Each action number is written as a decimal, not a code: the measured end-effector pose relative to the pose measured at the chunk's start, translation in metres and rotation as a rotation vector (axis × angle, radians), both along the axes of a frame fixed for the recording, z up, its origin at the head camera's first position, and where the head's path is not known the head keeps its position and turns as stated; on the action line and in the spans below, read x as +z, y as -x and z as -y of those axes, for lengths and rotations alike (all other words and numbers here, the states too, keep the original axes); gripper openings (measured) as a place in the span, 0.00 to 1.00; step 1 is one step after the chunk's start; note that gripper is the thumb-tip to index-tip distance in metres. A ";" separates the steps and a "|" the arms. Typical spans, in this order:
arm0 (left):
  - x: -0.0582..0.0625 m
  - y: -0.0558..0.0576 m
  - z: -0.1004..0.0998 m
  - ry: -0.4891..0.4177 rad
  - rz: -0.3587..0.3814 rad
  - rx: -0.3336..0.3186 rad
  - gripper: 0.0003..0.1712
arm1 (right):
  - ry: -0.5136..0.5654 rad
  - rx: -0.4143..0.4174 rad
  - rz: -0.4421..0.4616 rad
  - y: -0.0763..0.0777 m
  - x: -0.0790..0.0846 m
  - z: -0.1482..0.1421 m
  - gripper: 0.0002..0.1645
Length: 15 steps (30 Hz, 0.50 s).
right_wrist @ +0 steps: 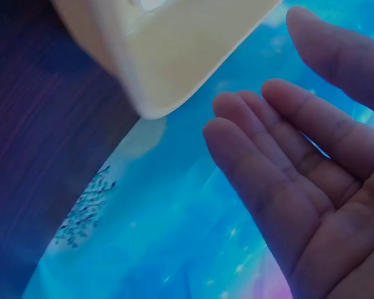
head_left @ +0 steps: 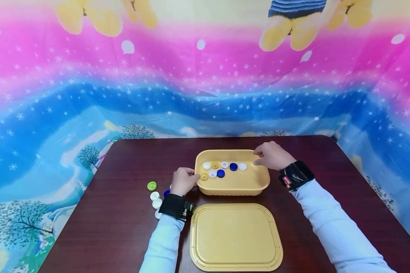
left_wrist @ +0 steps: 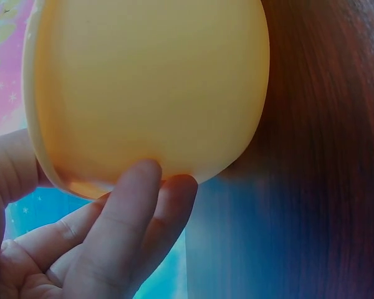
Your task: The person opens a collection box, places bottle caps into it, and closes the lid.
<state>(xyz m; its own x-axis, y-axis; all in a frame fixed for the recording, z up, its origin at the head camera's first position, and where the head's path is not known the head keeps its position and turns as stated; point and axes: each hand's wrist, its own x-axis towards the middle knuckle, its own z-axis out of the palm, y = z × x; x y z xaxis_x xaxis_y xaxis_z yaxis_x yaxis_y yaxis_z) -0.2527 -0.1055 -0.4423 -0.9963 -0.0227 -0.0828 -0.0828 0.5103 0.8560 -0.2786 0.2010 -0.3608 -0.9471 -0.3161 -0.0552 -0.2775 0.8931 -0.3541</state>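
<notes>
A yellow plastic box (head_left: 232, 185) stands on the table with several white, yellow and dark blue bottle caps (head_left: 233, 167) lying inside it. My left hand (head_left: 183, 180) holds the box's left end. In the left wrist view, the fingers (left_wrist: 121, 218) lie against the outside of the wall, while the thumb (left_wrist: 12, 165) goes over the rim. My right hand (head_left: 275, 155) hovers at the back right corner of the box. The right wrist view shows its fingers (right_wrist: 262, 180) spread and slightly bent, apart from the rim, with nothing between them.
A flat yellow lid (head_left: 236, 237) lies in front of the box. Left of it are loose caps, including a green cap (head_left: 152, 185) and a white cap (head_left: 155, 196), some partly hidden by my left wrist. A printed cloth (head_left: 205, 106) hangs behind the dark wooden table (head_left: 123, 227).
</notes>
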 end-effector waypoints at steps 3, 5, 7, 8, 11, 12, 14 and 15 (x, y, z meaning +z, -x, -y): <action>-0.001 0.001 0.000 0.001 -0.003 0.000 0.12 | 0.024 -0.040 0.007 -0.004 -0.007 -0.011 0.25; -0.001 0.001 0.000 0.006 -0.007 0.000 0.12 | 0.044 -0.058 0.013 -0.007 -0.011 -0.017 0.26; -0.002 0.002 0.000 0.011 -0.011 0.001 0.12 | 0.066 -0.066 0.020 -0.010 -0.016 -0.023 0.27; -0.003 0.002 0.000 0.012 -0.012 0.002 0.12 | 0.077 -0.067 0.022 -0.012 -0.019 -0.025 0.27; -0.003 0.001 0.000 0.013 -0.011 -0.001 0.12 | 0.123 -0.085 0.036 -0.015 -0.027 -0.033 0.27; -0.003 0.001 0.000 0.014 -0.010 -0.003 0.12 | 0.141 -0.093 0.043 -0.016 -0.029 -0.035 0.27; -0.003 0.001 -0.001 0.018 -0.009 -0.004 0.12 | 0.176 -0.113 0.055 -0.018 -0.035 -0.040 0.29; -0.003 0.001 -0.001 0.022 -0.010 -0.003 0.12 | 0.193 -0.125 0.061 -0.019 -0.038 -0.043 0.30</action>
